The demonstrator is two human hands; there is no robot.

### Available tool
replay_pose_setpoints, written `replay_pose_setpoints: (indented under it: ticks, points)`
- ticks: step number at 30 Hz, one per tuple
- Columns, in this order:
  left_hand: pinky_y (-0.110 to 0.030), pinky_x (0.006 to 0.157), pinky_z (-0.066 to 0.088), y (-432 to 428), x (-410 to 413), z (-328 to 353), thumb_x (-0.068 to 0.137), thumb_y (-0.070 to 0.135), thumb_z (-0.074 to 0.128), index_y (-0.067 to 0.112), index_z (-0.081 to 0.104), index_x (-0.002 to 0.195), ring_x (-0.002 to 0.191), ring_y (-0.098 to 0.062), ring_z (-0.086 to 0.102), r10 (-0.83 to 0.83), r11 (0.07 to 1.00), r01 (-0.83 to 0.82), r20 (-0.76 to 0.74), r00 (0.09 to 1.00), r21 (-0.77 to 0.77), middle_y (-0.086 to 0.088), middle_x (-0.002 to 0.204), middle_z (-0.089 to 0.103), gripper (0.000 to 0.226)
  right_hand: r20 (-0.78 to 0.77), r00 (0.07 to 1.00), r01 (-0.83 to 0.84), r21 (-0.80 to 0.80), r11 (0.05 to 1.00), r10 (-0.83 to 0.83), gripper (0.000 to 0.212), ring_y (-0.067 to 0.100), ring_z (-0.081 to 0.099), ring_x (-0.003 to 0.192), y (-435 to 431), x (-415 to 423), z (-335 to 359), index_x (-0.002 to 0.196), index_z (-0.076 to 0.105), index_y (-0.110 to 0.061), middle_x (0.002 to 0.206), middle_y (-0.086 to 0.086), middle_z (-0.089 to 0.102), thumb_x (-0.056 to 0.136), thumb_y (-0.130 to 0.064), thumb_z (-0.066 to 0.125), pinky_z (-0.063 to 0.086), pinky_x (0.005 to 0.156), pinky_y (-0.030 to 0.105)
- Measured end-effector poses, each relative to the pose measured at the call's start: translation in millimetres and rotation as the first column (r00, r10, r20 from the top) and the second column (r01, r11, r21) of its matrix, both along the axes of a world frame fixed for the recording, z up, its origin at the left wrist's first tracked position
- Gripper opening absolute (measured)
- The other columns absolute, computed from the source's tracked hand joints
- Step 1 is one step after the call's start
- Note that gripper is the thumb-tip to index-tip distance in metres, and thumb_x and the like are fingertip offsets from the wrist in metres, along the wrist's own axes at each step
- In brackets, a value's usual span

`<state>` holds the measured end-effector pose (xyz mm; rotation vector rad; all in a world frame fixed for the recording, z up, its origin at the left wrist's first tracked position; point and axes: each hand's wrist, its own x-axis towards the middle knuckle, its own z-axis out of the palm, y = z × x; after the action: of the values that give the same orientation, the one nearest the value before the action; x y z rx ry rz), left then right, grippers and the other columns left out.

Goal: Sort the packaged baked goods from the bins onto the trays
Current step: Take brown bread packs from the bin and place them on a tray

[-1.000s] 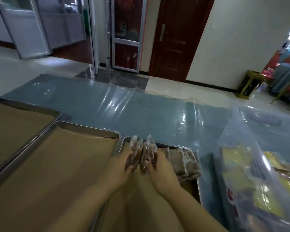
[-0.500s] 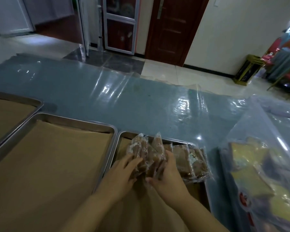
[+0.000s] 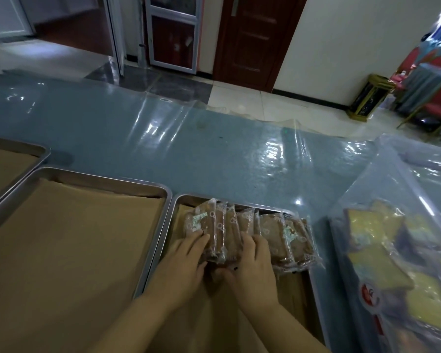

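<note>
Dark brown wooden door [image 3: 252,39] set in white wall [image 3: 354,42]; glossy tiled floor [image 3: 239,100]; gold-and-black bin [image 3: 370,98] at right.
</note>
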<state>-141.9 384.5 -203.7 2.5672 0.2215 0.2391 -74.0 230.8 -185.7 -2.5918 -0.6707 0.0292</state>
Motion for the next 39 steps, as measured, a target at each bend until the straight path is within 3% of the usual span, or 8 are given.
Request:
replay_pose_setpoints:
  ticks: [6,10,13,17,20,23,30,39]
  points:
    - [-0.028,0.103,0.035,15,28,14,0.094,0.025,0.051,0.021,0.026,0.146,0.13,-0.016,0.032,0.017,0.999,-0.015,-0.036,0.999,0.047,0.003,0.148,0.025,0.058,0.093,0.995,0.067,-0.262,0.963,-0.044,0.082,0.027,0.031,0.126,23,24,3,0.141,0.02,-0.019,0.14,0.008,0.028,0.081,-0.063,0.054,0.035,0.099,0.038]
    - [-0.031,0.108,0.03,9,25,13,0.092,0.028,0.052,0.023,0.017,0.148,0.136,-0.017,0.022,0.004,0.997,0.003,-0.105,0.995,0.074,0.004,0.152,0.016,0.066,0.042,0.998,0.064,-0.399,0.915,-0.051,0.084,0.03,0.027,0.129,17,29,4,0.141,0.016,-0.019,0.143,0.009,0.025,0.081,-0.071,0.045,0.033,0.1,0.046]
    - [-0.032,0.109,0.03,2,12,16,0.092,0.031,0.052,0.024,0.015,0.148,0.137,-0.018,0.02,0.019,0.997,-0.011,-0.118,0.993,0.073,0.004,0.153,0.013,0.067,0.027,1.0,-0.001,-0.379,0.925,0.012,0.081,0.028,0.024,0.131,6,25,16,0.143,0.017,-0.022,0.145,0.006,0.026,0.082,-0.068,0.045,0.029,0.103,0.048]
    - [-0.031,0.104,0.035,-7,-15,30,0.091,0.036,0.052,0.024,0.028,0.144,0.13,-0.019,0.031,0.038,0.993,-0.028,-0.095,0.995,0.111,0.003,0.145,0.029,0.058,0.06,0.993,-0.078,-0.267,0.961,0.098,0.063,0.024,0.03,0.131,-25,14,53,0.138,0.032,-0.022,0.142,0.003,0.034,0.087,-0.052,0.053,0.033,0.105,0.042]
    - [-0.027,0.094,0.038,-19,-33,49,0.091,0.037,0.051,0.024,0.045,0.132,0.118,-0.017,0.043,-0.018,0.987,0.027,-0.058,0.998,0.157,0.005,0.132,0.043,0.044,0.142,0.973,-0.144,-0.241,0.96,0.182,0.049,0.02,0.043,0.121,-53,2,86,0.13,0.042,-0.021,0.136,0.0,0.042,0.088,-0.042,0.056,0.043,0.095,0.034]
    - [-0.028,0.083,0.044,-35,-43,78,0.092,0.039,0.049,0.026,0.054,0.121,0.106,-0.014,0.052,-0.09,0.974,0.091,-0.014,0.996,0.208,0.007,0.12,0.053,0.032,0.226,0.946,-0.156,-0.304,0.94,0.23,0.039,0.018,0.051,0.11,-82,-12,124,0.122,0.05,-0.022,0.127,-0.003,0.05,0.088,-0.04,0.055,0.04,0.081,0.028]
    - [-0.027,0.065,0.046,-101,-45,173,0.09,0.042,0.05,0.029,0.061,0.102,0.082,-0.009,0.057,-0.293,0.918,0.238,0.139,0.946,0.317,0.011,0.095,0.062,0.021,0.244,0.957,-0.041,-0.425,0.904,0.157,0.043,0.023,0.056,0.107,-154,-45,214,0.121,0.046,-0.028,0.12,-0.003,0.056,0.085,-0.05,0.054,0.047,0.082,0.037]
    - [-0.029,0.041,0.045,-204,-29,276,0.08,0.046,0.037,0.025,0.068,0.082,0.056,-0.015,0.062,-0.51,0.778,0.335,0.221,0.832,0.532,0.011,0.069,0.065,0.037,0.193,0.979,0.019,-0.434,0.901,0.072,0.055,0.012,0.056,0.101,-286,-39,277,0.126,0.038,-0.04,0.126,-0.013,0.054,0.08,-0.066,0.052,0.047,0.073,0.028]
